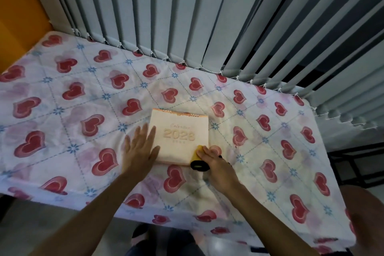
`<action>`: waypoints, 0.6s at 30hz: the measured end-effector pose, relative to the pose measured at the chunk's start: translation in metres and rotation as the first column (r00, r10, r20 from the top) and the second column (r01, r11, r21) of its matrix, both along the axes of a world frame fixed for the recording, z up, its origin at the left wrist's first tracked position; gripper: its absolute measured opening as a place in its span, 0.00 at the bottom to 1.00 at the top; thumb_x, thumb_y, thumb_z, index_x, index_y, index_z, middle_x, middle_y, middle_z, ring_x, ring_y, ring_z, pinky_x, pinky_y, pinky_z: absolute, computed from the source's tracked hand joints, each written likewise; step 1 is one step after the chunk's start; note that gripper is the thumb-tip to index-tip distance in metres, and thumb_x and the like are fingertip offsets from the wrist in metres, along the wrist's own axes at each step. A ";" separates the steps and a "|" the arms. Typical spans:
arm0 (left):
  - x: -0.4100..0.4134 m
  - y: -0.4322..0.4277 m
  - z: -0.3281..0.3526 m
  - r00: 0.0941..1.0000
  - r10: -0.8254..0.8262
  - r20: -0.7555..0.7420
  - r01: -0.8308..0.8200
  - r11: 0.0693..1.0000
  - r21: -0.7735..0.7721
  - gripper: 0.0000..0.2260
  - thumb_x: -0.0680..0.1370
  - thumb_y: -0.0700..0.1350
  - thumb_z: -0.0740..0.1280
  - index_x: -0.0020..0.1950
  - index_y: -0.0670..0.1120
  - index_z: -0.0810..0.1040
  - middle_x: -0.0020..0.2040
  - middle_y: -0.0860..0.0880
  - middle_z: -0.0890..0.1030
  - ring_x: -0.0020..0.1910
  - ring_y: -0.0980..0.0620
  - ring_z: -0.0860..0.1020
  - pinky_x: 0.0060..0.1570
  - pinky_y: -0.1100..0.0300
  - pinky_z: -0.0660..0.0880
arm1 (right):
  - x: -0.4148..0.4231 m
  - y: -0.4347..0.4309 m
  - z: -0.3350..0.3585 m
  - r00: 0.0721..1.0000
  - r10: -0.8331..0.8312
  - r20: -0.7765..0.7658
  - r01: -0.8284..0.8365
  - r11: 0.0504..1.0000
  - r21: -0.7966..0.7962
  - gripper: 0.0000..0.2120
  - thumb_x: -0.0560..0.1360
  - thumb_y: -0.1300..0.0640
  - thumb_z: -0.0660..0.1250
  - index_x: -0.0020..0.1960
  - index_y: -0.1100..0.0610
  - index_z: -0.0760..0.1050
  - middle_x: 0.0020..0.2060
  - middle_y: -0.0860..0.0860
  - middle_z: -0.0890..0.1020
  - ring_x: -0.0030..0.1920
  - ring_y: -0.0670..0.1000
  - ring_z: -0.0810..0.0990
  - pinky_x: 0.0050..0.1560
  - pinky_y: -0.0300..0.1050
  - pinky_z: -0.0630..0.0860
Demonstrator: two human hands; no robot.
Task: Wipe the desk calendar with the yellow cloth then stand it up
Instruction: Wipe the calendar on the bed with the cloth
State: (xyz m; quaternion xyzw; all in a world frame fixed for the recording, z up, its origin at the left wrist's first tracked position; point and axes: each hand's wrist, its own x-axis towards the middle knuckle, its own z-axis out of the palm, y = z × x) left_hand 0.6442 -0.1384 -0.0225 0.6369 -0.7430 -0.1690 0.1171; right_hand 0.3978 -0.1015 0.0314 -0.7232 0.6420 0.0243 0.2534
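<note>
The desk calendar looks like matt, pale card with a raised "2028" and a thin wire spiral binding along its far edge. Under it, the tablecloth is soft, slightly creased printed cloth. At the calendar's near right corner, the yellow cloth looks soft and matt.

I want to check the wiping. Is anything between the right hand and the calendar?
Only the yellow cloth, which the right hand presses on the calendar at its near right corner. The left hand lies flat on the calendar's left edge. Nothing else blocks it.
</note>
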 end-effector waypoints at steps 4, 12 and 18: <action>0.039 0.017 -0.010 0.985 0.017 0.169 -0.038 0.992 0.120 0.46 0.65 0.71 0.24 0.77 0.53 0.49 0.79 0.43 0.49 0.77 0.39 0.45 0.72 0.37 0.40 | 0.025 -0.011 -0.004 0.999 0.018 -0.049 -0.024 0.994 -0.111 0.33 0.76 0.65 0.60 0.76 0.50 0.53 0.77 0.49 0.55 0.73 0.55 0.63 0.63 0.53 0.73; 0.044 0.016 -0.009 0.982 -0.002 0.191 -0.020 0.993 0.114 0.42 0.68 0.69 0.27 0.77 0.54 0.50 0.79 0.42 0.51 0.77 0.37 0.49 0.71 0.33 0.47 | 0.076 -0.028 -0.025 0.874 0.479 -0.083 -0.486 0.863 -0.137 0.34 0.74 0.71 0.56 0.75 0.49 0.56 0.78 0.49 0.53 0.77 0.54 0.50 0.74 0.55 0.49; 0.044 0.012 -0.013 0.992 0.011 0.125 -0.028 0.991 0.134 0.28 0.79 0.58 0.54 0.76 0.59 0.45 0.79 0.44 0.47 0.77 0.39 0.44 0.72 0.33 0.43 | -0.006 -0.033 -0.016 0.869 0.491 -0.057 -0.494 0.865 -0.082 0.35 0.70 0.71 0.62 0.71 0.44 0.65 0.72 0.39 0.54 0.74 0.45 0.46 0.74 0.61 0.49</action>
